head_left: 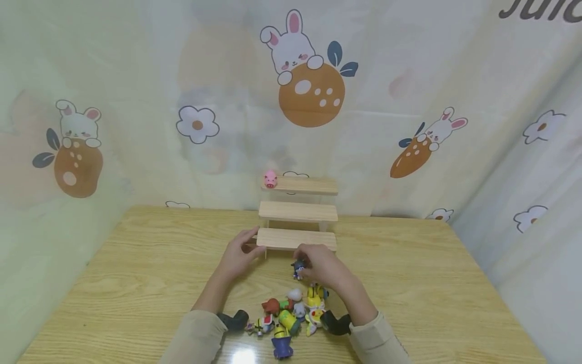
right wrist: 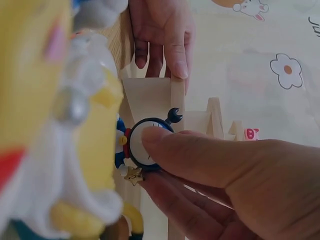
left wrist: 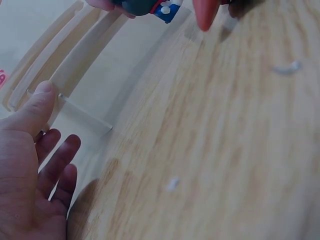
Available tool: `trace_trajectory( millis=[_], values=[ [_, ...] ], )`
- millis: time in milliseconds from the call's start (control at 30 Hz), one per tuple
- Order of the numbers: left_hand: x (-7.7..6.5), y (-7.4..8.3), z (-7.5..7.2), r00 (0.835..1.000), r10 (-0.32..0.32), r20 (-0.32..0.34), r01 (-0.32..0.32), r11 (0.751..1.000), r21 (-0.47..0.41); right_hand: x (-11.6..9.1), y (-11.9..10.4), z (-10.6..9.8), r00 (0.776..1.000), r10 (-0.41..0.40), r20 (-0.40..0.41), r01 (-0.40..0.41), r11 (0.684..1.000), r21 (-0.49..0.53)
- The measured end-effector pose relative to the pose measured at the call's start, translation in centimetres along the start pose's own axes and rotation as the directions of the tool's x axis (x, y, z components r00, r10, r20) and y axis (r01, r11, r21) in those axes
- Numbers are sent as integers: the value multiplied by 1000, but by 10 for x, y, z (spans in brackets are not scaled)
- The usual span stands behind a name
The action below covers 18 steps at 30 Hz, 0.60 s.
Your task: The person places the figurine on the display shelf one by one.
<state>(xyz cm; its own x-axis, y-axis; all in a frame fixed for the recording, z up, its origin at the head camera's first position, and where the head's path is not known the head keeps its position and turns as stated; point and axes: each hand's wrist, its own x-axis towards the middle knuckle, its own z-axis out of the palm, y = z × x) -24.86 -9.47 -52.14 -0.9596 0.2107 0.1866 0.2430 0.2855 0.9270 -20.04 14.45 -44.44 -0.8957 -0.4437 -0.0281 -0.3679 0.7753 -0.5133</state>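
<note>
A three-tier wooden display stand [head_left: 297,238] stands on the table, and my left hand [head_left: 238,255] holds the left end of its lowest step. In the left wrist view the thumb lies on the step's edge while the other fingers curve beside the end. Just in front of the stand, my right hand [head_left: 323,265] pinches a small blue cartoon figurine [right wrist: 140,152]. It has a round white face, a red collar and a gold star, and the thumb covers part of the face. A pink pig figurine [head_left: 270,179] sits at the top step's left end.
Between the forearms lies a pile of small figurines, among them a green and yellow one [head_left: 289,321], a purple-based one [head_left: 282,347] and a red-brown one [head_left: 271,306]. A printed curtain [head_left: 218,167] hangs close behind the stand.
</note>
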Motion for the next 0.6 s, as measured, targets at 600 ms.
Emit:
trace_trajectory(
  millis=[600],
  values=[
    [-2, -1, 1, 1000, -8, -22, 7, 1000, -6, 19, -14, -56, 983, 14, -183, -7, 999, 37]
  ],
)
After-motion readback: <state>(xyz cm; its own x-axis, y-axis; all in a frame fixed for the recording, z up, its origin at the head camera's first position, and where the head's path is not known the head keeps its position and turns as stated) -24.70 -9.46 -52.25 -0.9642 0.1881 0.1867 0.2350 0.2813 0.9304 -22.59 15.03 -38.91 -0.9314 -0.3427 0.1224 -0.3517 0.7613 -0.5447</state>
